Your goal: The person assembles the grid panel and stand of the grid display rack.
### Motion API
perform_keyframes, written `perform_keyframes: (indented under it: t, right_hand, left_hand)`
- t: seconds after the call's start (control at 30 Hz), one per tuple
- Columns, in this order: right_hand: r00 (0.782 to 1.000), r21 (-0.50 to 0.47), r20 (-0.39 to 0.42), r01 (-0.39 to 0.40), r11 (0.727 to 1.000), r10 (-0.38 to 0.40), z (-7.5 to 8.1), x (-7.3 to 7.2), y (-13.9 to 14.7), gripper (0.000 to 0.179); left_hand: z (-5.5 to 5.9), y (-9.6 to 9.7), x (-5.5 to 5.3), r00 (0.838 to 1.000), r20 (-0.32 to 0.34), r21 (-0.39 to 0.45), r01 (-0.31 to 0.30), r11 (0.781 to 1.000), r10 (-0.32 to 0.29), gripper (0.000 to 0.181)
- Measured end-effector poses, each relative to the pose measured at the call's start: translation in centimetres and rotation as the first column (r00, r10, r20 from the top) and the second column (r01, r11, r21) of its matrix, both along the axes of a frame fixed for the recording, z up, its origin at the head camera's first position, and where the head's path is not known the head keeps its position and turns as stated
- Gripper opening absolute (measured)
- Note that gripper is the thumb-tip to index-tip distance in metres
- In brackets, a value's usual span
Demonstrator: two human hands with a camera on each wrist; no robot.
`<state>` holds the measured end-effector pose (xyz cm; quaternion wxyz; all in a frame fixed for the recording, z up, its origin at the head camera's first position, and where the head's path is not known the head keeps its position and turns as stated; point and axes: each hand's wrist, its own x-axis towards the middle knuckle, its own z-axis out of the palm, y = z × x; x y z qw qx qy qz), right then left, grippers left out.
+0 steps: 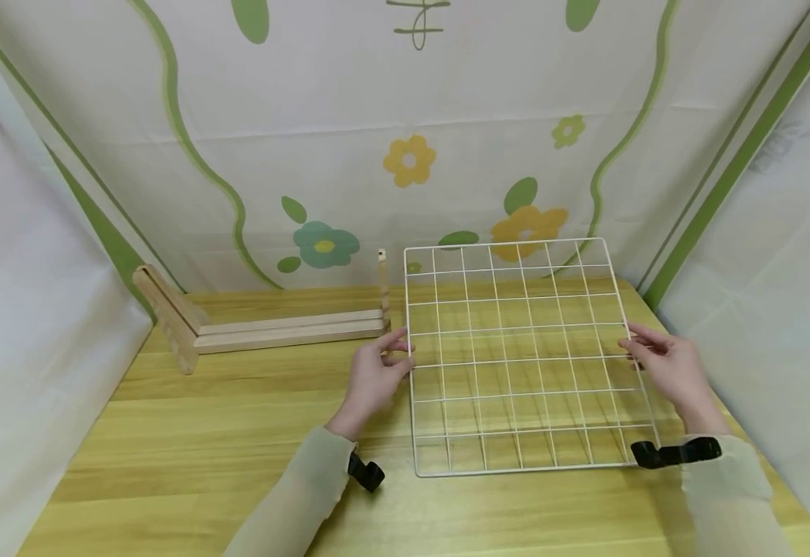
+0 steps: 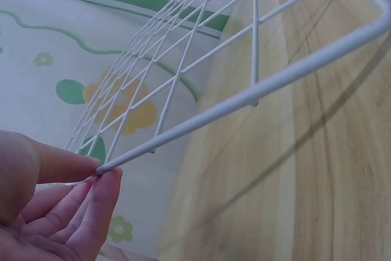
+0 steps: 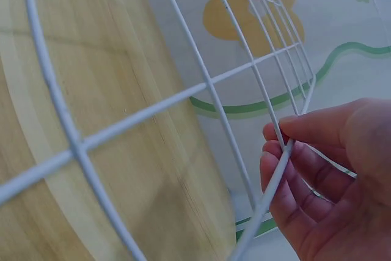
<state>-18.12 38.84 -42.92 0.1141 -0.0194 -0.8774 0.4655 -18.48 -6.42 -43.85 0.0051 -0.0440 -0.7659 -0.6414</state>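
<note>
A white wire grid panel (image 1: 507,361) is held up over the wooden table, its shadow falling on the boards in the left wrist view. My left hand (image 1: 374,379) pinches its left edge between thumb and fingers, around the middle of that side. On the opposite side my right hand (image 1: 674,375) grips the right edge in the same way. Up close, the left fingers (image 2: 91,203) meet on the thick border wire. The right wrist view shows the thumb and fingers (image 3: 305,169) closed round the rim wire.
A wooden frame (image 1: 286,333) with upright end pieces stands at the back left of the table (image 1: 223,456), its right post close behind the panel's left edge. White printed cloth (image 1: 328,93) walls off the back and both sides. Black straps (image 1: 366,472) sit on both wrists.
</note>
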Motion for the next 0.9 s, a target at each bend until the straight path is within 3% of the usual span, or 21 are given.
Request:
perform_keyframes:
  t: [0.23, 0.47, 0.63, 0.73, 0.9]
  right_hand:
    - [0.999, -0.110, -0.010, 0.049, 0.993, -0.051, 0.9, 0.1, -0.2, 0.042]
    - [0.994, -0.247, -0.044, 0.090, 0.965, -0.104, 1.9, -0.1, -0.6, 0.036]
    - [0.989, -0.286, -0.035, 0.127, 0.950, -0.143, 2.4, -0.2, -0.7, 0.040]
    - [0.988, -0.306, -0.053, 0.124, 0.944, -0.147, 2.8, -0.4, -0.8, 0.042]
    - [0.983, -0.403, -0.119, 0.082, 0.911, -0.141, 3.3, -0.6, -1.3, 0.040]
  left_hand:
    - [0.8, 0.1, -0.1, 0.994, -0.109, 0.027, -0.028, 0.999, 0.031, 0.050]
    - [1.6, 0.2, -0.2, 0.983, -0.178, 0.064, -0.043, 0.997, 0.053, 0.047]
    - [2.3, 0.3, -0.5, 0.970, -0.228, 0.106, -0.058, 0.993, 0.081, 0.043]
    - [2.8, 0.2, -0.6, 0.965, -0.243, 0.114, -0.071, 0.991, 0.097, 0.041]
    - [3.8, 0.1, -0.8, 0.955, -0.271, 0.131, -0.092, 0.987, 0.125, 0.038]
